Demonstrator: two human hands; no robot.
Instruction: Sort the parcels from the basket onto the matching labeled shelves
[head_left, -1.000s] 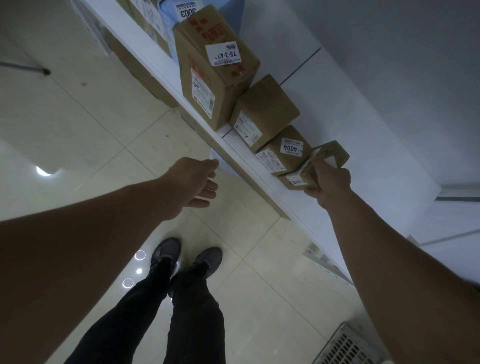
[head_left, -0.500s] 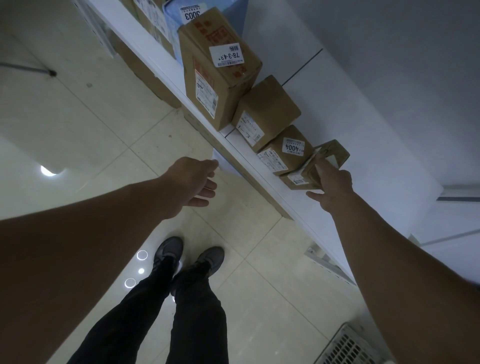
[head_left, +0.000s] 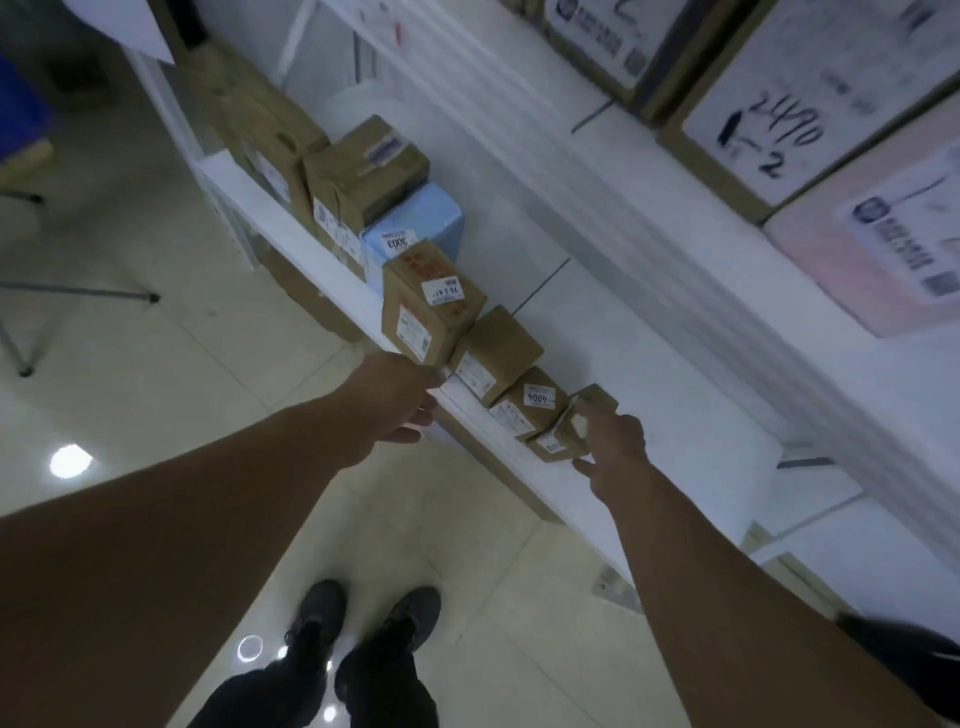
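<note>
A row of brown parcels stands along the front of a white shelf (head_left: 649, 415). At its right end a small flat parcel (head_left: 556, 441) leans against the parcel labelled 4004 (head_left: 530, 405). My right hand (head_left: 615, 439) rests its fingers on the small parcel's right side, thumb stretched out below along the shelf. Further left are a plain brown box (head_left: 493, 348), a tall box with red print (head_left: 426, 306) and a blue parcel labelled 3003 (head_left: 415, 223). My left hand (head_left: 397, 402) hovers at the shelf's front edge below the tall box, fingers relaxed, holding nothing.
Above, a higher shelf carries large boxes, one marked 2490-2 (head_left: 779, 124), and a pink parcel (head_left: 883, 234). More brown boxes (head_left: 311, 301) sit under the shelf on the tiled floor. My shoes (head_left: 363, 618) stand close to the shelf. Metal stand legs (head_left: 78, 296) lie at the left.
My right hand has loosened from gripping the small parcel to resting fingers on it. My left hand moved up to the shelf edge. The view lifted, showing the upper shelf.
</note>
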